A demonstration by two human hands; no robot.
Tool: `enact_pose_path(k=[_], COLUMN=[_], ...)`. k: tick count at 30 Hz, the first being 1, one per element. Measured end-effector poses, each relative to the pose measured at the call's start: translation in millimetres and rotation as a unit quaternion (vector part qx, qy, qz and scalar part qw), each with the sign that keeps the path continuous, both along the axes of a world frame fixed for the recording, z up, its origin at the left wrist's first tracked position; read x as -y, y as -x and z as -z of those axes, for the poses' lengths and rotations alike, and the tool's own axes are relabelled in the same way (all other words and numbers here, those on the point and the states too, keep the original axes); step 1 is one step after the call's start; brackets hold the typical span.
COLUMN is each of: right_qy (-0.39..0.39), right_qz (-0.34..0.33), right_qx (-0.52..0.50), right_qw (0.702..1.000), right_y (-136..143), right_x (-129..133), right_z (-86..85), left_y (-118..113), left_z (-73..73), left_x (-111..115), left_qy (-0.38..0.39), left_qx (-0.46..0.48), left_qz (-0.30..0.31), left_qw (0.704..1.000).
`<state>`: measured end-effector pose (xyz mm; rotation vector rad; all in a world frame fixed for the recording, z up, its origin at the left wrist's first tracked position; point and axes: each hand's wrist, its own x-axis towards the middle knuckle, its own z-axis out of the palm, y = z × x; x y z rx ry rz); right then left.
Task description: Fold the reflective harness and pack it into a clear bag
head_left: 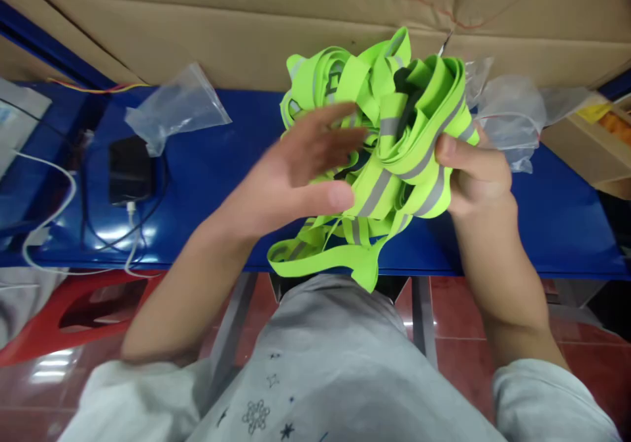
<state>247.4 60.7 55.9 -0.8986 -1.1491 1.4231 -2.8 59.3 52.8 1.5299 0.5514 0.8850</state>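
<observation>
A bundle of neon-yellow reflective straps (379, 192) with grey stripes is gathered in front of me, above the front part of the blue table. My right hand (476, 166) grips its right side, thumb pressed on the folded bands. At the left of the bundle is my left hand (310, 166), slightly blurred, with thumb and fingers apart and nothing visible between them. More loops of the strap trail down over the table's front edge. Black pieces and a buckle show among the folds.
On the blue table (207, 166) a phone (130, 171) lies at left with a white charging cable. Clear plastic bags (177, 110) lie at the back left and back right. Brown cardboard (221, 41) lines the rear, and a cardboard box (586, 146) stands at right.
</observation>
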Motion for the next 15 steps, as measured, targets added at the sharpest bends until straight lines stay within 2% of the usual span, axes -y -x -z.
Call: enact_pose_path(k=[1, 3, 6, 8, 11, 15], right_qy=[-0.007, -0.04, -0.114, -0.152, -0.181, -0.244], right_qz=[-0.002, 0.006, 0.057, 0.084, 0.09, 0.099], right_qx=[0.013, 0.045, 0.092, 0.135, 0.228, 0.334], right_qw=[1.0, 0.998, 0.988, 0.976, 0.952, 0.905], right_y=[3.4, 8.3, 5.6, -1.6, -10.6, -8.2], right_x=[1.4, 1.3, -5.9, -12.0, -15.7, -9.2], right_z=[-6.6, -16.1, -16.8, -10.5, -1.0, 2.8], left_y=[-7.9, -26.6, -48.2, -53.1, -50.1, -40.5], left_z=[-1.4, 1.1, 13.4, 23.0, 33.6, 34.4], left_x=[-6.9, -11.8, -4.6, 2.3, 8.0, 9.2], left_qy=[0.074, 0.148, 0.319, 0.403, 0.471, 0.531], left_qx=[0.01, 0.015, 0.076, 0.086, 0.06, 0.062], left_qz=[0.061, 0.115, 0.172, 0.164, 0.125, 0.116], left_qw=[0.995, 0.982, 0.929, 0.896, 0.871, 0.837])
